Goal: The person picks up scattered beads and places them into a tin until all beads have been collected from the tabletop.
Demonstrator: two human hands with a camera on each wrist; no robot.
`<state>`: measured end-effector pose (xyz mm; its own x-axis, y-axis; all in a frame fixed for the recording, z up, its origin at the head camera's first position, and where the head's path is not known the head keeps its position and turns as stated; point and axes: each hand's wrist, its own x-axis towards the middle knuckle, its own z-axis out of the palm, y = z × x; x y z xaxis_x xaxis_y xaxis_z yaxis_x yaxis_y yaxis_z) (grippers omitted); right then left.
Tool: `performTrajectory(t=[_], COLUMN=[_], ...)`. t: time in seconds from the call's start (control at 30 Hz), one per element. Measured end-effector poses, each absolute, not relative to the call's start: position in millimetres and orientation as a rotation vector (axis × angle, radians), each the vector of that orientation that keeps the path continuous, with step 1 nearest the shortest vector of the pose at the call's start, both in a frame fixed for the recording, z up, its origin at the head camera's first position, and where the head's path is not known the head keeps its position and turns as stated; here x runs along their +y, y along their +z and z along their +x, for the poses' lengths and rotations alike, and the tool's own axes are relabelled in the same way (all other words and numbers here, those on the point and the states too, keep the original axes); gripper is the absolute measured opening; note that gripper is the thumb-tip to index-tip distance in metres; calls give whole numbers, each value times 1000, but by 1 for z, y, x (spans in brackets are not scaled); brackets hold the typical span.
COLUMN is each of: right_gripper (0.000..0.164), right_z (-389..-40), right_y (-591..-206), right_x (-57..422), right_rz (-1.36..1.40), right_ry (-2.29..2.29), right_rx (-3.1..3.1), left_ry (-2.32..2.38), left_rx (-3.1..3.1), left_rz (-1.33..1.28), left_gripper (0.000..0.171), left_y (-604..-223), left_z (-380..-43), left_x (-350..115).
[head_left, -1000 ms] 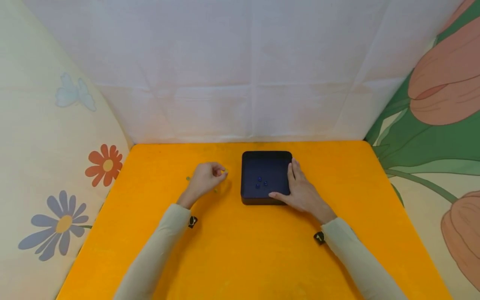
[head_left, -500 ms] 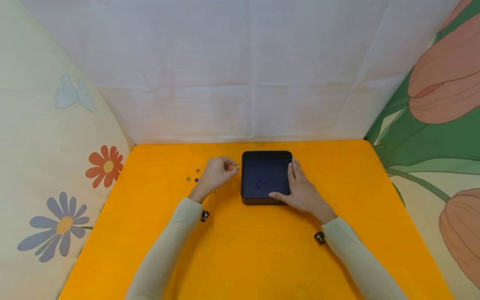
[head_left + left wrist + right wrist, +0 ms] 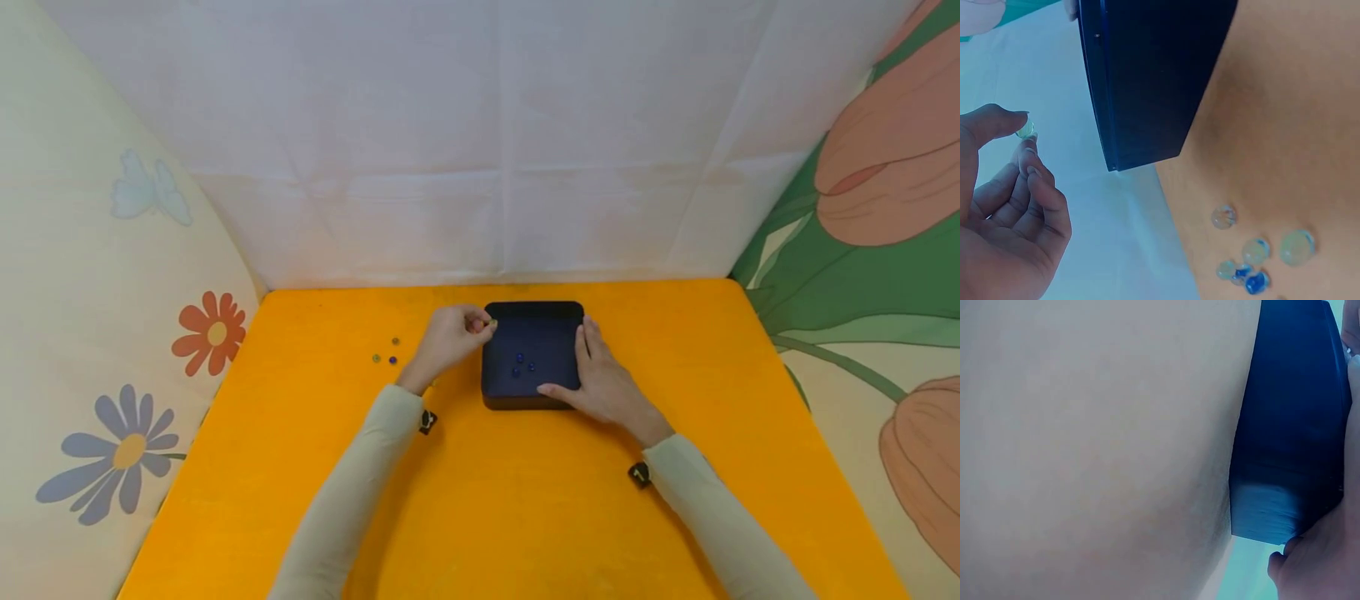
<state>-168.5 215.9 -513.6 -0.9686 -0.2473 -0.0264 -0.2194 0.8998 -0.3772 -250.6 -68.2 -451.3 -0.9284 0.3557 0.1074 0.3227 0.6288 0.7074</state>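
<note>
Pinched between thumb and fingertips of my left hand [image 3: 450, 337] is a yellow-green glass marble [image 3: 1025, 130]. That hand hovers at the left rim of a black square box [image 3: 510, 402], fingertips overlapping its far left part in the head view. Inside the box lie several dark blue marbles [image 3: 521, 358]. My right hand [image 3: 607, 385] holds the box at its near right corner, thumb over the front rim and fingers along the right wall. In the right wrist view the box's outer wall [image 3: 1291, 425] shows, with part of the right hand beside it.
Left of the box, loose marbles lie on the yellow table [image 3: 480, 508]: a brownish one [image 3: 395, 341], a green one [image 3: 377, 358] and a blue one [image 3: 393, 360]. In the left wrist view, a larger pale marble [image 3: 1297, 247] lies among them. A white cloth wall [image 3: 495, 167] stands behind.
My left hand has moved right with the marble, from beside the loose marbles to the box's left rim, uncovering some marbles on the table. The right hand and box stay put.
</note>
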Motion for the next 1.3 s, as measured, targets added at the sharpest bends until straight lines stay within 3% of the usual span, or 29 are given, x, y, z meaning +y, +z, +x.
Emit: performTrajectory(t=[1.3], right_gripper=[131], right_z=[-168], right_y=[-513], right_x=[216], right_rz=[-350], right_ry=[-610], right_rx=[2958], left_ry=[1136], left_rx=[2688], left_rz=[703], left_gripper=[22], left_y=[-449], left_z=[-278], left_x=[-18])
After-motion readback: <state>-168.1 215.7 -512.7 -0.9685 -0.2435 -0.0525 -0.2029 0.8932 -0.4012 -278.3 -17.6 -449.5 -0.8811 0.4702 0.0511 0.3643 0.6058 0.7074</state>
